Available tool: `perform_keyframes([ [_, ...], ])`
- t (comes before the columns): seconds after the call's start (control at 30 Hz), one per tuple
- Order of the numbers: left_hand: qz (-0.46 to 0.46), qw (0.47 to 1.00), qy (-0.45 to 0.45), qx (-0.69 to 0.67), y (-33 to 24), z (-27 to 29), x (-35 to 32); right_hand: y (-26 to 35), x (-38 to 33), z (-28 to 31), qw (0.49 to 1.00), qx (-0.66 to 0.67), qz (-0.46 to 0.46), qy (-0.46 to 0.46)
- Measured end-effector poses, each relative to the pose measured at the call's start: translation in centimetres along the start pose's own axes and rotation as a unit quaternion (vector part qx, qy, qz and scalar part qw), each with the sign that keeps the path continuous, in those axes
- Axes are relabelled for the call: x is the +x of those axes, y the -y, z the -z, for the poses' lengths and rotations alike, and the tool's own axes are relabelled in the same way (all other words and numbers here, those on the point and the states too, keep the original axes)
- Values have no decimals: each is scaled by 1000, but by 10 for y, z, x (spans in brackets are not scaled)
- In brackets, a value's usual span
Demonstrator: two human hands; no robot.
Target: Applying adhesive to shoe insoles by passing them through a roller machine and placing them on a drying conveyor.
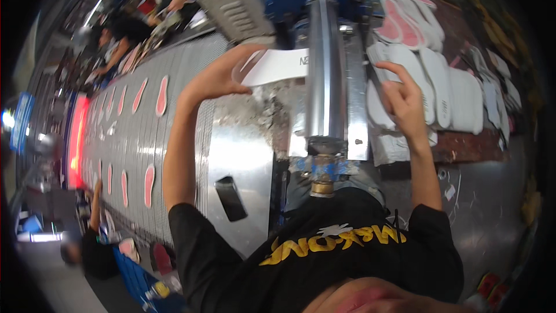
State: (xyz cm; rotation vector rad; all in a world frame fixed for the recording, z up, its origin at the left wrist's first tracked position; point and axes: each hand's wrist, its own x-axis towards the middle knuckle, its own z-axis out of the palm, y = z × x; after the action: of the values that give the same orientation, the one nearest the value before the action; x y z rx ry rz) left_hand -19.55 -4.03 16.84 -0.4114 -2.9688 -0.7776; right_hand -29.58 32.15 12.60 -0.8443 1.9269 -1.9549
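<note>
Left hand [211, 81] pinches a white insole [277, 65] at the steel roller [324, 64]; right hand [405, 101], fingers curled on stacked insoles [452, 95], risks toppling them.

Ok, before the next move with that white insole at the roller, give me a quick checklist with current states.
1. Left hand grips the white insole: ok.
2. Insole end meets the metal roller: ok.
3. Left fingers clear of the roller: ok.
4. Right hand on the stack of white insoles: ok.
5. Right hand has lifted one insole: cannot tell.
6. Roller turning: cannot tell.
</note>
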Motion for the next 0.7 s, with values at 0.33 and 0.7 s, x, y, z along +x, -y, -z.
perform_keyframes([
  [0.33, 320, 599, -349, -646, 34, -165, -185, -53, -15, 14, 998, -41, -33, -27],
  [0.7, 328, 405, -575, -631, 95, -181, -227, -78, -38, 40, 992, -39, -85, -81],
])
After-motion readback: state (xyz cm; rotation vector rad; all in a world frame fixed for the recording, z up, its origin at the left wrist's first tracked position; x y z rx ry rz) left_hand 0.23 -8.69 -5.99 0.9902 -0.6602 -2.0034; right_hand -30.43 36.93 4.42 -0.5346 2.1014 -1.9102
